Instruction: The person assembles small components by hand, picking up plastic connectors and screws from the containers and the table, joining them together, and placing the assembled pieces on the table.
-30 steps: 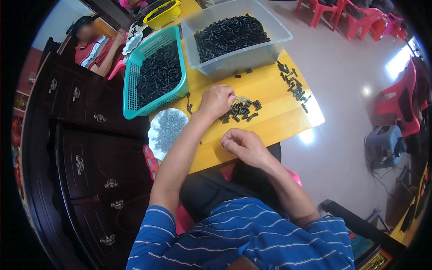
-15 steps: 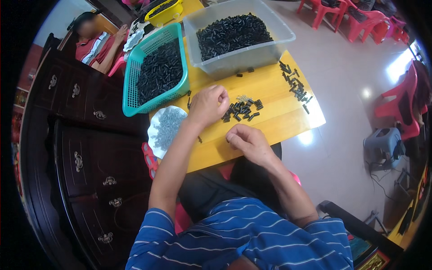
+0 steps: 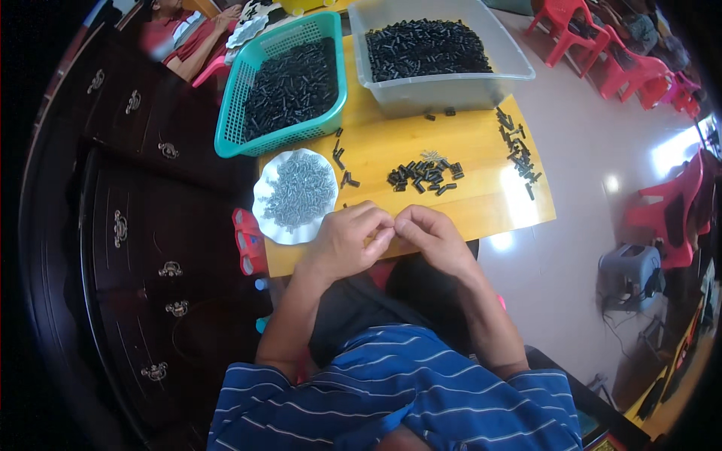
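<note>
My left hand [image 3: 352, 239] and my right hand [image 3: 434, 239] meet fingertip to fingertip over the table's near edge. Both are closed in a pinch, and whatever lies between the fingers is too small or hidden to name. Just beyond them is a loose pile of short black cylindrical pieces [image 3: 421, 177], with a few thin pale metal pins [image 3: 430, 155] at its far side. Left of the pile, near my left wrist, a white scalloped plate [image 3: 265, 213] holds many small clear or silvery pieces [image 3: 299, 189].
On the yellow table [image 3: 481, 203], a teal basket [image 3: 340, 83] and a translucent tub [image 3: 421, 94] hold many black pieces. More black pieces [image 3: 517, 154] lie along the right edge. Dark drawers [image 3: 143, 225] stand at left; another person [image 3: 197, 37] sits beyond. Pink chairs [image 3: 665, 214] are at right.
My left hand has come back from beside the black pile toward me and now meets my right hand. The whole view has shifted, showing the table slightly farther right.
</note>
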Demonstrator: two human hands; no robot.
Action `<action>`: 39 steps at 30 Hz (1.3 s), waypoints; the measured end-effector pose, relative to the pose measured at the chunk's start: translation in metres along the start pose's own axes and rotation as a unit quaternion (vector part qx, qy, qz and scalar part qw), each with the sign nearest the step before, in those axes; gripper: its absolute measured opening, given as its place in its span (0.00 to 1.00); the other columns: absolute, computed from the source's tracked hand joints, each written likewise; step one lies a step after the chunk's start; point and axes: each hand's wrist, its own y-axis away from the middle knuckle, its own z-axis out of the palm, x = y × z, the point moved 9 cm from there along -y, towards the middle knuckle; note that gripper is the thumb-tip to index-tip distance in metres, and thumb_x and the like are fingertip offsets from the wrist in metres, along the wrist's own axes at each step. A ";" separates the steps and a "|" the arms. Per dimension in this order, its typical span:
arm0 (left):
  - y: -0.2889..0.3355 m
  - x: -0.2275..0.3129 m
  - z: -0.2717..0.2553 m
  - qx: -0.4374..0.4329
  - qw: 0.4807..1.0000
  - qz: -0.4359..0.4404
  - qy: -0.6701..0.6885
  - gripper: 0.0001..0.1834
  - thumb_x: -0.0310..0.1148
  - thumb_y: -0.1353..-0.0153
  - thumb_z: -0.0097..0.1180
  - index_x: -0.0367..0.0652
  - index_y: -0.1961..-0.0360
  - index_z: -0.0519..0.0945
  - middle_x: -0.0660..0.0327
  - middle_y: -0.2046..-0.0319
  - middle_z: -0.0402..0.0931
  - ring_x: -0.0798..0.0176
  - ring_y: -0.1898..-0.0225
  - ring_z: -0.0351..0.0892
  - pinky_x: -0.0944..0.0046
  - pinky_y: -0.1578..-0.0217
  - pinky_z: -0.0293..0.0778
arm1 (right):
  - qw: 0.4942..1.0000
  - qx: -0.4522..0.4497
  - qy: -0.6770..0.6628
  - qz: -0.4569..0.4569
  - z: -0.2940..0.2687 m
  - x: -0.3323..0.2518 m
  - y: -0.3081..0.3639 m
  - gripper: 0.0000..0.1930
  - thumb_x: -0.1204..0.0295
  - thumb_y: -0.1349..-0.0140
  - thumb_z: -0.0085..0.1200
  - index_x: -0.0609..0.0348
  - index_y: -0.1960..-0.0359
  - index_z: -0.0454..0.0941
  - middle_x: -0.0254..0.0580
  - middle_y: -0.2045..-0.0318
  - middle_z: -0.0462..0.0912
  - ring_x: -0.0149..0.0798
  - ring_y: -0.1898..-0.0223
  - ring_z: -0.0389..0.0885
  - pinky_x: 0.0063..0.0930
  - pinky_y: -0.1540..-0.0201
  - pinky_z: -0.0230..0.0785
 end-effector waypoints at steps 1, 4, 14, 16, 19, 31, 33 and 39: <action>0.003 0.000 0.001 0.004 1.000 -0.005 0.002 0.07 0.23 0.46 0.64 0.39 0.65 0.80 0.56 0.71 0.80 0.57 0.72 0.82 0.62 0.71 0.76 | 1.000 -0.005 0.003 0.004 0.003 0.000 0.000 0.12 0.65 0.26 0.53 0.60 0.64 0.78 0.29 0.73 0.78 0.23 0.69 0.75 0.22 0.64 0.69; 0.011 -0.004 -0.006 0.071 0.993 -0.038 0.086 0.08 0.21 0.46 0.66 0.38 0.63 0.82 0.57 0.71 0.81 0.58 0.73 0.82 0.64 0.71 0.76 | 0.995 -0.028 -0.089 0.024 0.012 0.001 0.000 0.11 0.64 0.25 0.52 0.59 0.63 0.77 0.28 0.71 0.78 0.23 0.66 0.75 0.21 0.60 0.70; 0.020 -0.012 -0.019 0.125 0.980 -0.067 0.142 0.05 0.21 0.44 0.66 0.36 0.66 0.84 0.59 0.74 0.81 0.66 0.74 0.81 0.69 0.72 0.75 | 0.979 -0.008 -0.193 0.066 0.012 -0.002 0.004 0.10 0.64 0.27 0.54 0.59 0.57 0.79 0.32 0.67 0.80 0.26 0.66 0.77 0.22 0.57 0.73; 0.022 -0.013 -0.021 0.135 0.977 -0.071 0.148 0.04 0.21 0.44 0.65 0.36 0.66 0.84 0.59 0.74 0.81 0.67 0.74 0.81 0.69 0.72 0.74 | 0.971 0.010 -0.225 0.074 0.009 -0.001 0.004 0.10 0.64 0.27 0.55 0.59 0.56 0.79 0.32 0.67 0.81 0.27 0.66 0.77 0.23 0.57 0.73; 0.024 -0.013 -0.025 0.146 0.976 -0.069 0.146 0.04 0.20 0.43 0.65 0.35 0.66 0.84 0.59 0.73 0.82 0.67 0.74 0.81 0.69 0.72 0.74 | 0.968 -0.002 -0.244 0.058 0.011 -0.004 0.004 0.11 0.67 0.28 0.57 0.60 0.53 0.79 0.34 0.63 0.82 0.27 0.63 0.77 0.22 0.54 0.73; 0.023 -0.008 -0.026 0.137 0.981 -0.054 0.129 0.04 0.23 0.42 0.65 0.37 0.67 0.82 0.58 0.73 0.82 0.63 0.74 0.84 0.66 0.73 0.77 | 0.981 -0.027 -0.194 0.013 0.014 -0.008 0.002 0.09 0.69 0.29 0.58 0.61 0.54 0.79 0.36 0.64 0.84 0.28 0.62 0.79 0.24 0.53 0.73; 0.024 -0.009 -0.026 0.147 0.976 -0.058 0.150 0.04 0.23 0.42 0.65 0.37 0.67 0.82 0.58 0.73 0.82 0.64 0.74 0.84 0.66 0.73 0.77 | 0.983 -0.015 -0.181 0.014 0.013 -0.009 0.002 0.07 0.71 0.29 0.57 0.60 0.55 0.79 0.36 0.64 0.84 0.27 0.62 0.79 0.23 0.53 0.73; 0.025 -0.010 -0.021 0.129 0.977 -0.065 0.157 0.03 0.23 0.42 0.64 0.37 0.67 0.82 0.58 0.73 0.82 0.65 0.74 0.83 0.66 0.73 0.77 | 0.988 -0.007 -0.153 0.008 0.015 -0.011 0.004 0.05 0.74 0.31 0.59 0.60 0.56 0.79 0.30 0.63 0.82 0.24 0.60 0.78 0.21 0.53 0.71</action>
